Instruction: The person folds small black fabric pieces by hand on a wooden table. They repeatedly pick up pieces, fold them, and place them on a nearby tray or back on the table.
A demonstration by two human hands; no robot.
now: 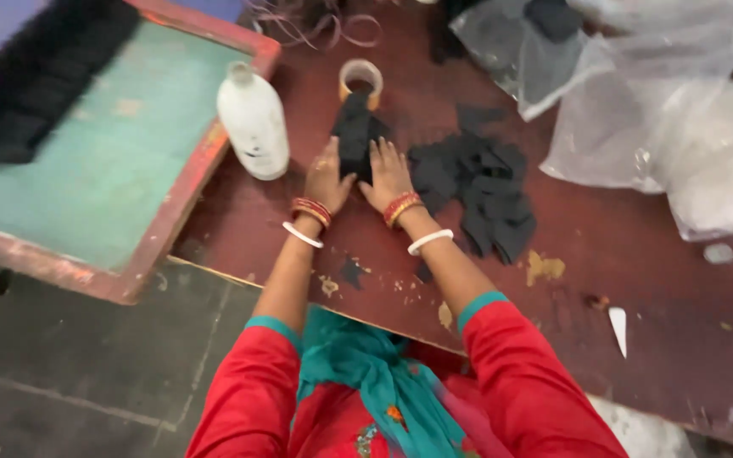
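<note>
A neat stack of black cloth pieces (355, 136) lies on the dark red table (638, 254). My left hand (326, 178) presses against the stack's left side and my right hand (388, 174) against its right side, so both hands hold it between them. Both wrists carry red and white bangles. A loose heap of the same black pieces (477, 191) is spread just right of my right hand. A roll of tape (360, 78) stands right behind the stack.
A white plastic bottle (254, 123) stands left of my left hand. A green board with a red frame (120, 153) overlaps the table's left end. Clear plastic bags (655, 110) with dark and pale contents fill the far right. Loose bands (316, 25) lie at the back.
</note>
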